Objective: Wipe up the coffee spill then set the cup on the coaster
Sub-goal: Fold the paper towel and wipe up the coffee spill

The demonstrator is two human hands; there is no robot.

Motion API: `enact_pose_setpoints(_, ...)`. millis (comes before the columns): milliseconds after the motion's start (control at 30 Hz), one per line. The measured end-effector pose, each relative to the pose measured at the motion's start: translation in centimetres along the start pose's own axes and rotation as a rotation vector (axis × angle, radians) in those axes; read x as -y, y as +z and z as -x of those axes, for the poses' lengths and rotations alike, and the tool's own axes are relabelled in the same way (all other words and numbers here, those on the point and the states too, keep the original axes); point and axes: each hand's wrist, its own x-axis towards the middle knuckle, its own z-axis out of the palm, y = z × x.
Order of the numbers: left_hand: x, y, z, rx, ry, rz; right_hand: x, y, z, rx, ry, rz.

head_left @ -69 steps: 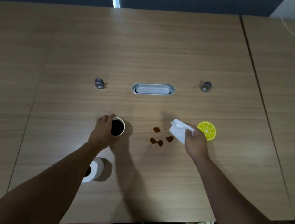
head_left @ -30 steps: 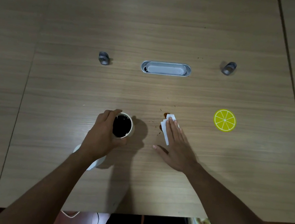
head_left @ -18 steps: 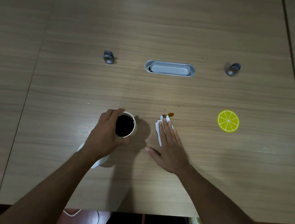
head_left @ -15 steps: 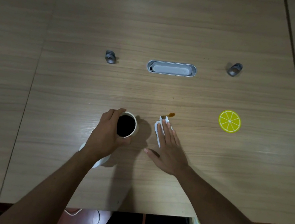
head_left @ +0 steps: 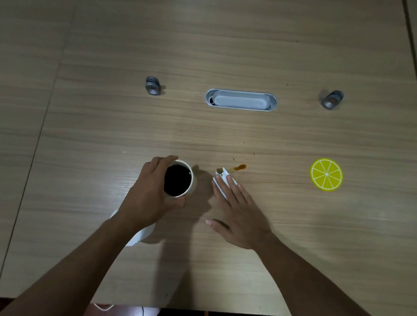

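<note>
A white cup (head_left: 192,179) full of dark coffee stands on the wooden table, and my left hand (head_left: 149,196) is wrapped around its left side. My right hand (head_left: 241,213) lies flat, fingers spread, pressing a folded white tissue (head_left: 222,173) onto the table just right of the cup. A small brown streak of coffee (head_left: 239,167) shows beyond the tissue's far edge, with a few tiny specks around it. The yellow lemon-slice coaster (head_left: 326,174) lies well to the right, apart from both hands.
A white paper roll (head_left: 141,236) stands under my left forearm. A grey oval cable port (head_left: 240,100) sits mid-table, with a small metal fitting (head_left: 153,86) to its left and another metal fitting (head_left: 331,100) to its right. The near table edge (head_left: 185,308) runs below my arms.
My right hand brought the tissue down from above the spill and pressed it flat, sliding it towards me. The large drops are gone; a streak is left. My left hand stayed on the cup.
</note>
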Motion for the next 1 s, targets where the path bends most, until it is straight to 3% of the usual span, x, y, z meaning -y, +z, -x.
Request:
enact_pose_setpoints(233, -0.3, 0.2, -0.7, -0.02, -0.001, -0.015, -4.2, -0.7, -4.0, -0.029, -0.005, 0.048)
enact_pose_setpoints(600, -1.3, 0.2, -1.6, -0.025, -0.006, 0.008, -9.4, -0.9, -6.3, -0.123, 0.362, -0.074)
enact_pose_setpoints(833, -1.4, 0.3, -2.0, -0.024, -0.013, 0.018, -11.4, -0.7, -6.4, -0.09, 0.29, -0.179)
enact_pose_setpoints(1000, -1.3, 0.2, -2.0, -0.026, -0.008, 0.009, -10.1, -0.6, -6.3, -0.1, 0.281, -0.094)
